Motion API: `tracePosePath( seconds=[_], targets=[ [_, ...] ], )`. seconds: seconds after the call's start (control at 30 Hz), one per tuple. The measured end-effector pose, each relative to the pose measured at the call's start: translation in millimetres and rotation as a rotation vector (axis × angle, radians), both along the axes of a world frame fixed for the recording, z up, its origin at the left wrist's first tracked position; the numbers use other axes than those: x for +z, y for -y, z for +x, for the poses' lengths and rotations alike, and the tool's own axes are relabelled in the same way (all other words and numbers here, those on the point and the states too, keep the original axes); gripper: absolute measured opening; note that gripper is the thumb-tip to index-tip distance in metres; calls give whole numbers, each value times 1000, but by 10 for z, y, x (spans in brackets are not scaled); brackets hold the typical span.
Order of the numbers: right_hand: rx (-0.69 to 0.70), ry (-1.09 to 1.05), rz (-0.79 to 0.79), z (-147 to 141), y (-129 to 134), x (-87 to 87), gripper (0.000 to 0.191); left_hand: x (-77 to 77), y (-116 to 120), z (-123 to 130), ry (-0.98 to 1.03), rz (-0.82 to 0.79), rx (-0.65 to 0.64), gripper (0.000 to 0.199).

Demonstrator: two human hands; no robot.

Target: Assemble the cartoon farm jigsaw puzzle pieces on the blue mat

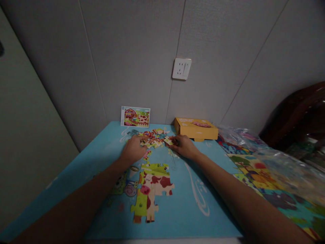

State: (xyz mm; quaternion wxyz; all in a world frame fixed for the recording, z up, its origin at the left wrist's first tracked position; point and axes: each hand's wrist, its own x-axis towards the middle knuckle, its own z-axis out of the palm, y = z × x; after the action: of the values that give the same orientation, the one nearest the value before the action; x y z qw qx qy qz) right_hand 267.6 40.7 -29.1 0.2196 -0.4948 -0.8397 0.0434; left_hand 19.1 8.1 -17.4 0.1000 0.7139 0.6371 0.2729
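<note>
My left hand (134, 149) is at the left edge of a loose heap of jigsaw puzzle pieces (153, 135), its thumb and fingers closed about a pale green-and-white puzzle piece (143, 142). On the heap's right side, my right hand (185, 146) pinches another light-coloured puzzle piece (168, 141) between thumb and fingertips. Closer to me lies a joined part of the puzzle (158, 184), showing a brown-and-white cow on green. A single pinkish puzzle piece (147, 155) lies between that part and the heap.
A picture card (135, 117) with a farm scene leans against the wall. Right of it sits a yellow box (196, 128) on the blue tabletop (195, 217). Clear plastic wrap (281, 166) and colourful printed sheets (254, 173) lie along the right. A wall socket (181, 68) is above.
</note>
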Motion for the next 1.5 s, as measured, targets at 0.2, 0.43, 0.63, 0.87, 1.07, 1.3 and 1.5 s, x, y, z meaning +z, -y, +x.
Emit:
tracePosePath(
  seconds=[0.2, 0.43, 0.63, 0.87, 1.07, 1.3, 1.5],
  targets=[
    [-79, -10, 58, -5, 20, 47, 30, 29, 7, 6, -59, 38, 65, 40],
    [-60, -8, 115, 15, -16, 1, 28, -48, -14, 31, 7, 107, -104, 26],
    [-80, 7, 119, -37, 5, -27, 30, -151, -33, 36, 36, 79, -166, 31],
    [-197, 31, 108, -184, 12, -122, 40, -167, -39, 34, -20, 101, -201, 28],
    [-137, -135, 54, -159, 40, -19, 32, -149, -36, 44, 52, 53, -179, 28],
    [334, -633, -516, -233, 272, 163, 32, -31, 55, 81, 372, -198, -441, 23],
    [437, -610, -628, -283, 388, 233, 34, 62, 162, 90, 601, -579, -659, 9]
  ],
)
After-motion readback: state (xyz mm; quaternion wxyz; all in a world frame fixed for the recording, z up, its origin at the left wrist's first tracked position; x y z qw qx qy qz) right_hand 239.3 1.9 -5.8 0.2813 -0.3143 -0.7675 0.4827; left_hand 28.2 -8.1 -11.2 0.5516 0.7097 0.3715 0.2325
